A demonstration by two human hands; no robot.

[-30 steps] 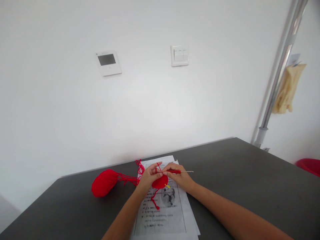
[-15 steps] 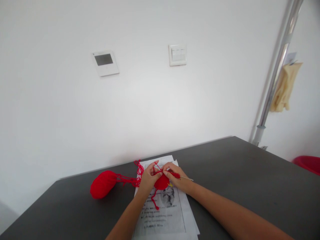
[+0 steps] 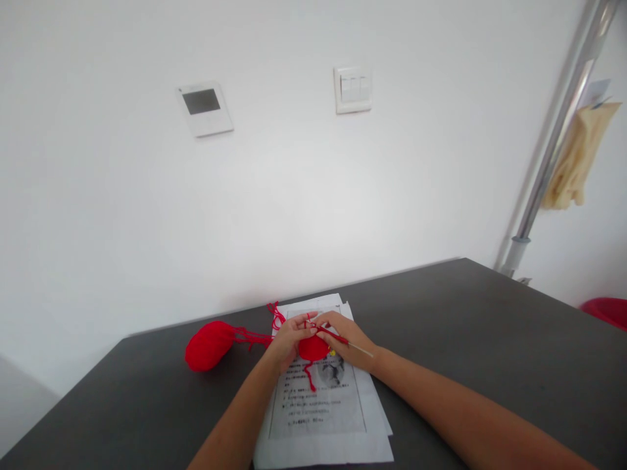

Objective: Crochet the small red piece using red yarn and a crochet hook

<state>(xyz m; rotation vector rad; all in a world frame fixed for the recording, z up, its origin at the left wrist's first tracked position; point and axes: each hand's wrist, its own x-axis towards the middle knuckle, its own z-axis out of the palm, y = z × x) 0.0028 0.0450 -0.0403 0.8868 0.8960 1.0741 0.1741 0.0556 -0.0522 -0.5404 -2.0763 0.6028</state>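
Observation:
My left hand (image 3: 290, 341) pinches the edge of a small red crochet piece (image 3: 313, 348), with a strand of red yarn running over its raised fingers. In my right hand (image 3: 349, 336) is a crochet hook (image 3: 360, 349) with a red grip and a pale shaft, its tip at the upper edge of the piece by my left fingertips. A small yellow stitch marker (image 3: 333, 352) sits at the piece's right side. Below it a red yarn tail (image 3: 309, 378) hangs over the printed sheets. Loose strands lead left to a ball of red yarn (image 3: 209, 346).
Printed paper sheets (image 3: 323, 447) lie under my hands on the dark grey table (image 3: 470, 326). Behind stands a white wall with a panel (image 3: 206, 109) and a light switch (image 3: 353, 89). A metal pole (image 3: 558, 143), a hanging cream cloth (image 3: 578, 160) and a red object (image 3: 605, 311) are at right.
The view has shifted slightly. The hook has turned in my right hand, its shaft now slanting down to the right, and my left fingers sit lower over the crochet piece.

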